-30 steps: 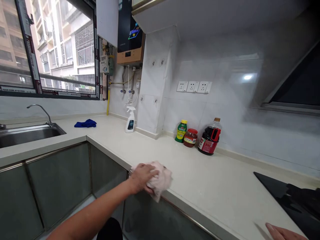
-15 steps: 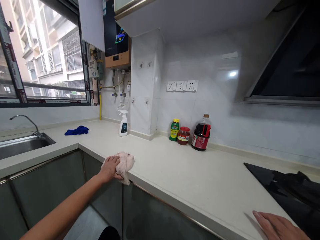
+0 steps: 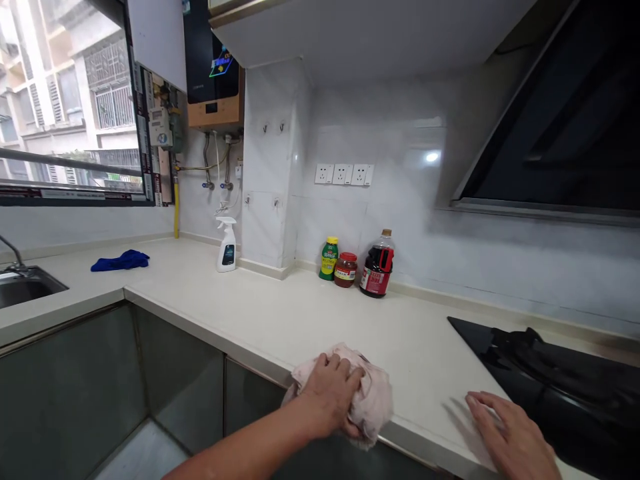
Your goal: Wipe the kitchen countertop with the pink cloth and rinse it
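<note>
My left hand (image 3: 327,393) presses a crumpled pink cloth (image 3: 370,397) onto the front edge of the pale countertop (image 3: 280,313), with part of the cloth hanging over the edge. My right hand (image 3: 505,437) rests flat and empty on the counter to the right, fingers spread, just in front of the black gas hob (image 3: 550,380).
A dark sauce bottle (image 3: 377,265), a red-lidded jar (image 3: 346,270) and a green bottle (image 3: 329,259) stand against the back wall. A white spray bottle (image 3: 227,245) sits in the corner, a blue cloth (image 3: 120,261) near the sink (image 3: 25,285). A range hood (image 3: 560,133) hangs at upper right.
My left hand has slid the pink cloth to the right along the counter's front edge, after going left a moment before. My right hand has come further into view, flat on the counter.
</note>
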Motion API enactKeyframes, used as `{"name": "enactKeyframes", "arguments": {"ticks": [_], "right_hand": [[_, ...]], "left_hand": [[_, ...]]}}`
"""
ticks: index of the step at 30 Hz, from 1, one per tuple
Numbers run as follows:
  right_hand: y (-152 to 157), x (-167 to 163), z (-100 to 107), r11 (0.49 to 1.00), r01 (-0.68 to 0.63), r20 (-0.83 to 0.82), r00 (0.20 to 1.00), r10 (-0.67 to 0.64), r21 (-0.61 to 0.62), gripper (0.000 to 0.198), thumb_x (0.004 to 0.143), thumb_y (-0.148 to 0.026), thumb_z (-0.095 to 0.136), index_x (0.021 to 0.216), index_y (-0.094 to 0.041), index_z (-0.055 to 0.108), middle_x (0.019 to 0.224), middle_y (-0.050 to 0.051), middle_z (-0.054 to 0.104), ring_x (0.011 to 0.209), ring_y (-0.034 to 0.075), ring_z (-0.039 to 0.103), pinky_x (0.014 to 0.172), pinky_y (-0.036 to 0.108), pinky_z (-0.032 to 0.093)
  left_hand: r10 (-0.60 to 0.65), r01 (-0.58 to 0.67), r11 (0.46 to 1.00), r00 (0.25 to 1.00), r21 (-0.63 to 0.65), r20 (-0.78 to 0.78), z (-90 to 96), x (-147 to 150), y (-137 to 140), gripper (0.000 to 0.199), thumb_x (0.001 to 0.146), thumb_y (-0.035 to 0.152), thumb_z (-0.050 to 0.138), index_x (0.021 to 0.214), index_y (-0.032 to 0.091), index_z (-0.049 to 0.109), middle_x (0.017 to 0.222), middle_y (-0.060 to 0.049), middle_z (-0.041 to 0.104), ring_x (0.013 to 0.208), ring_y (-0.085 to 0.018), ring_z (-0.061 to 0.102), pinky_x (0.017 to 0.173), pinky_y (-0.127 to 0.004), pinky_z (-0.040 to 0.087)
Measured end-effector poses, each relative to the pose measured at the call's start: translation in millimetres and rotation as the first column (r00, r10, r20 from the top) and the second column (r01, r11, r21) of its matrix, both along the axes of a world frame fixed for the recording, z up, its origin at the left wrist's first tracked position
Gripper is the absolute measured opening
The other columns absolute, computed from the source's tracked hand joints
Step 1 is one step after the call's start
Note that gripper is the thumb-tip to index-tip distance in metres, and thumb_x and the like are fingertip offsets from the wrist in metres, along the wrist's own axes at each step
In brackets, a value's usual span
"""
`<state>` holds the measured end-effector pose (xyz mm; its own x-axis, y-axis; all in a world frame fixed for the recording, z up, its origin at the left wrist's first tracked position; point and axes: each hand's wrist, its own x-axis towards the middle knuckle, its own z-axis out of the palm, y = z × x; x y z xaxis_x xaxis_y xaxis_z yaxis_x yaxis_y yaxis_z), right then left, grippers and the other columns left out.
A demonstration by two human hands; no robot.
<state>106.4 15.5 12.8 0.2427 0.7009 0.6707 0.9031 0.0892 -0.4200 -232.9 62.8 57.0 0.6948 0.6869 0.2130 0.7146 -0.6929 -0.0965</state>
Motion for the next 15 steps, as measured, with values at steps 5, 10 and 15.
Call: {"name": "enactKeyframes", "arguments": {"ticks": [5, 10, 15], "right_hand": [[-5, -109, 18, 0.927, -0.351, 0.008, 0.936, 0.353, 0.131, 0.038, 0.098, -0.050, 0.043, 0.121, -0.025, 0.061, 0.130, 0.010, 0.061, 0.123, 0.027, 0.056, 0.098, 0.045, 0.050], [8, -190, 11, 0.933, -0.319, 0.299, 0.886, 0.355, -0.164, 0.053, 0.092, -0.050, 0.057, 0.140, -0.028, 0.053, 0.136, 0.013, 0.060, 0.124, 0.038, 0.054, 0.100, 0.060, 0.045], [24, -224, 31, 0.913, -0.219, 0.420, 0.834, 0.359, -0.345, 0.059, 0.090, -0.060, 0.060, 0.143, -0.037, 0.051, 0.142, 0.015, 0.055, 0.128, 0.045, 0.048, 0.102, 0.068, 0.035]], "left_hand": [[-0.103, 0.107, 0.994, 0.987, -0.022, 0.125, 1.6, 23, 1, 0.097, 0.069, 0.068, 0.074, 0.144, 0.016, 0.044, 0.132, -0.019, 0.057, 0.122, -0.037, 0.051, 0.107, -0.054, 0.036], [-0.266, 0.351, 0.912, 0.901, -0.213, 0.344, 14.2, -31, 25, 0.057, 0.079, 0.045, 0.074, 0.131, 0.024, 0.063, 0.138, -0.010, 0.061, 0.128, -0.028, 0.054, 0.109, -0.040, 0.041], [0.010, 0.169, 0.960, 0.775, -0.222, 0.632, 18.2, -115, 60, 0.033, 0.088, 0.039, 0.057, 0.113, 0.023, 0.073, 0.117, -0.007, 0.072, 0.109, -0.022, 0.066, 0.098, -0.033, 0.051]]}}
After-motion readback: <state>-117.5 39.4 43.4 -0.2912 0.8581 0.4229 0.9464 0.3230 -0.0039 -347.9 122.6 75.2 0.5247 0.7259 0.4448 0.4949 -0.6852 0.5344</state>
